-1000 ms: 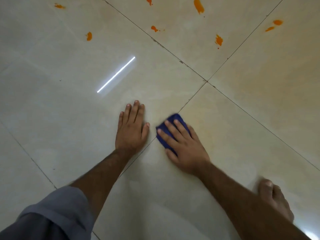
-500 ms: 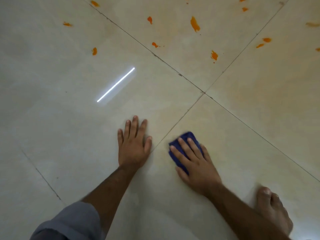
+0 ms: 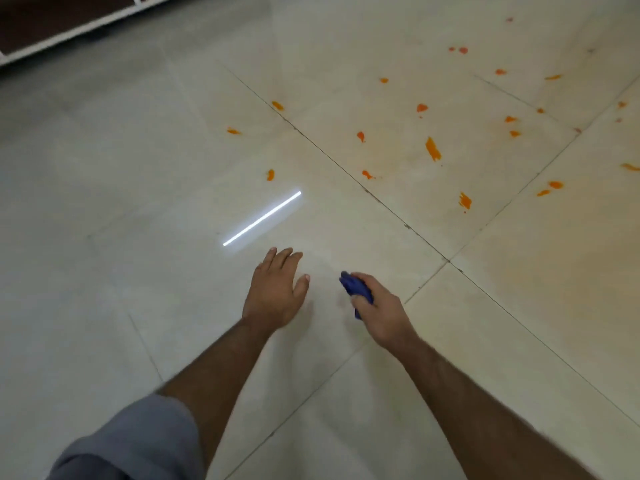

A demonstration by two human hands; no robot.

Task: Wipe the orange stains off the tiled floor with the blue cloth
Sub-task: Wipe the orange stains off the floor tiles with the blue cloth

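Your right hand (image 3: 382, 315) grips the bunched blue cloth (image 3: 356, 289), left hand (image 3: 275, 289) spread open; glossy beige tiled floor (image 3: 121, 202), orange stains (image 3: 433, 148) scattered well ahead, shelf unit (image 3: 52, 19) far left.

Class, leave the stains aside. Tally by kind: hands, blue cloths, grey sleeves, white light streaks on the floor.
hands: 2, left hand and right hand
blue cloth: 1
grey sleeve: 1
light streak: 1
total: 5

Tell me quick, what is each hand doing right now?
Left hand: open, fingers spread, holding nothing.
Right hand: closed around the bunched blue cloth.
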